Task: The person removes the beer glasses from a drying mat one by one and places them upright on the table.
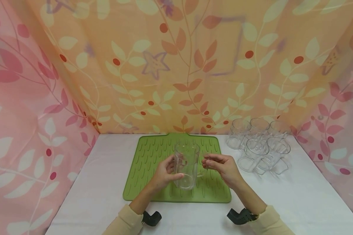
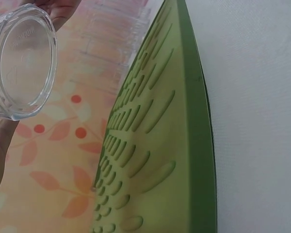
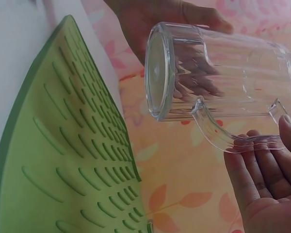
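Note:
A clear mug (image 1: 186, 168) is held upright above a green ridged mat (image 1: 147, 184). Around the left side of its body curls my left hand (image 1: 164, 173), the thumb lying across the front near the base. My right hand (image 1: 224, 167) pinches the mug's handle (image 3: 223, 138); in the right wrist view the fingers lie under the handle and the thumb is at its top end. The left wrist view shows the round base (image 2: 26, 60) lifted off the mat.
Several more clear mugs (image 1: 257, 147) stand grouped at the back right of the white table (image 1: 300, 199). Behind rises a patterned orange cloth (image 1: 188, 98), with pink cloth (image 1: 26, 130) at both sides.

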Available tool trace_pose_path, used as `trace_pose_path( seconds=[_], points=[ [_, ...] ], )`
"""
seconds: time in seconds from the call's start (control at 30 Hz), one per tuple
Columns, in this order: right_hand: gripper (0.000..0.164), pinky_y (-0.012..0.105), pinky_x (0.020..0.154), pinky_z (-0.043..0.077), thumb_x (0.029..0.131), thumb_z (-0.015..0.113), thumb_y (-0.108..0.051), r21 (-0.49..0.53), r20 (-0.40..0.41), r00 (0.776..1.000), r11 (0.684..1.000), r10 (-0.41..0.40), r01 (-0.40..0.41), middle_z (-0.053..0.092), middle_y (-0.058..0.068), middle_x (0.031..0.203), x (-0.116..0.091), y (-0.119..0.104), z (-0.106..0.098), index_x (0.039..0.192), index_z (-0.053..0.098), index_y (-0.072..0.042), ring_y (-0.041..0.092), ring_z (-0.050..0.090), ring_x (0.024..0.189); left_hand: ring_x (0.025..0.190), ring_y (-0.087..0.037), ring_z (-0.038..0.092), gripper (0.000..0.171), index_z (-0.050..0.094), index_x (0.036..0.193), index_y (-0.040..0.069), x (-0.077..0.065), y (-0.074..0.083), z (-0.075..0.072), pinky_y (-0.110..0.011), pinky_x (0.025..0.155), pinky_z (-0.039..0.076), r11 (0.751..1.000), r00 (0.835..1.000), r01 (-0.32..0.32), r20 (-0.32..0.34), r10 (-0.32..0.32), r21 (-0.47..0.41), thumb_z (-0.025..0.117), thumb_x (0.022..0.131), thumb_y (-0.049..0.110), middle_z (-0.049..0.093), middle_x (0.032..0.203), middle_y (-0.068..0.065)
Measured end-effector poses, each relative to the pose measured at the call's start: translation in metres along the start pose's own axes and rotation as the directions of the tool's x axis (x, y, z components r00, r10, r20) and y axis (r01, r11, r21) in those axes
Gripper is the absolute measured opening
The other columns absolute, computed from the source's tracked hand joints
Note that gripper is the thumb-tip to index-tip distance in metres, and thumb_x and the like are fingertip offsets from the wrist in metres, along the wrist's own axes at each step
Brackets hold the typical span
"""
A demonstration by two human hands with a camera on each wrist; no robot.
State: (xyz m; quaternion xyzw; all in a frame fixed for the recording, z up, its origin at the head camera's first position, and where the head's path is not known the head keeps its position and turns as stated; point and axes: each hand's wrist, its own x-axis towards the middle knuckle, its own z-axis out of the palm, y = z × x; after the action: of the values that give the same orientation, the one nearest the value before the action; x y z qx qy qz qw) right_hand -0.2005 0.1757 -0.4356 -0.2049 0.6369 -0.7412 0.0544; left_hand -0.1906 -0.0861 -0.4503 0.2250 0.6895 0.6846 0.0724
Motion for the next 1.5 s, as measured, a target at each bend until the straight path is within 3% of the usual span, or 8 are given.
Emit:
trace_pose_path(
  seconds=[0.1,0.33,0.53,0.77,0.93,1.2,1.5],
  points=[
    [0.027,0.026,0.079,0.061,0.094,0.058,0.0,-0.016,-0.001,1.0,1.0,-0.002,0.002,0.076,-0.006,0.094,0.001,-0.003,0.001,0.106,0.073,-0.019,0.009,0.073,0.086,0.126,-0.042,0.054,0.073,0.039,0.144,-0.003,0.0,0.0,-0.001,-0.027,0.101,0.051,1.0,1.0,-0.007,0.005,0.007,0.0,0.076,0.083,0.011,0.053,0.137,-0.027],
    [0.03,0.026,0.08,0.061,0.095,0.056,0.001,0.009,0.012,1.0,1.0,-0.006,0.006,0.076,-0.006,0.093,0.003,-0.006,0.002,0.104,0.074,-0.022,0.009,0.073,0.086,0.113,-0.001,0.061,0.069,0.043,0.141,-0.002,0.001,-0.002,-0.002,-0.022,0.098,0.052,0.999,0.999,-0.041,0.023,0.041,-0.019,0.076,0.083,0.01,0.054,0.134,-0.027],
    [0.028,0.026,0.082,0.06,0.096,0.056,-0.002,0.023,0.033,0.999,0.999,0.024,-0.025,0.076,-0.006,0.094,0.006,-0.011,0.002,0.101,0.075,-0.023,0.009,0.073,0.087,0.113,-0.002,0.062,0.062,0.046,0.138,-0.002,0.001,-0.002,-0.004,-0.022,0.098,0.051,0.998,0.997,-0.07,0.024,0.07,-0.009,0.072,0.082,0.0,0.056,0.13,-0.027],
    [0.027,0.026,0.081,0.06,0.096,0.058,-0.004,0.002,0.039,0.997,0.998,0.068,-0.068,0.076,-0.007,0.094,0.006,-0.013,0.001,0.099,0.075,-0.025,0.008,0.073,0.089,0.114,-0.002,0.061,0.064,0.046,0.139,-0.001,0.0,-0.003,-0.006,-0.02,0.098,0.051,0.998,0.997,-0.068,0.023,0.068,0.003,0.073,0.081,0.0,0.057,0.131,-0.027],
    [0.028,0.026,0.08,0.06,0.096,0.058,-0.004,-0.009,0.029,0.998,0.999,0.051,-0.05,0.076,-0.007,0.093,0.007,-0.011,0.002,0.099,0.076,-0.025,0.008,0.073,0.087,0.115,-0.002,0.061,0.065,0.046,0.139,0.0,0.0,-0.003,-0.006,-0.02,0.099,0.05,0.999,0.998,-0.052,0.022,0.052,-0.003,0.074,0.081,0.002,0.056,0.132,-0.026],
    [0.029,0.025,0.079,0.06,0.095,0.058,-0.002,-0.028,0.059,0.998,0.999,0.032,-0.031,0.076,-0.007,0.094,0.007,-0.012,0.001,0.101,0.075,-0.025,0.008,0.073,0.09,0.116,0.0,0.06,0.067,0.043,0.141,-0.005,0.001,-0.005,-0.007,-0.018,0.099,0.049,0.996,0.995,-0.09,0.047,0.09,0.0,0.074,0.082,0.003,0.054,0.133,-0.03],
    [0.03,0.025,0.076,0.061,0.094,0.059,-0.001,-0.047,0.053,0.998,0.999,0.017,-0.015,0.077,-0.008,0.093,0.007,-0.012,0.001,0.101,0.075,-0.026,0.008,0.073,0.089,0.123,-0.017,0.059,0.067,0.043,0.141,-0.002,0.001,-0.007,-0.01,-0.019,0.101,0.049,0.996,0.995,-0.082,0.058,0.083,-0.025,0.075,0.083,0.009,0.053,0.135,-0.029]
  ],
)
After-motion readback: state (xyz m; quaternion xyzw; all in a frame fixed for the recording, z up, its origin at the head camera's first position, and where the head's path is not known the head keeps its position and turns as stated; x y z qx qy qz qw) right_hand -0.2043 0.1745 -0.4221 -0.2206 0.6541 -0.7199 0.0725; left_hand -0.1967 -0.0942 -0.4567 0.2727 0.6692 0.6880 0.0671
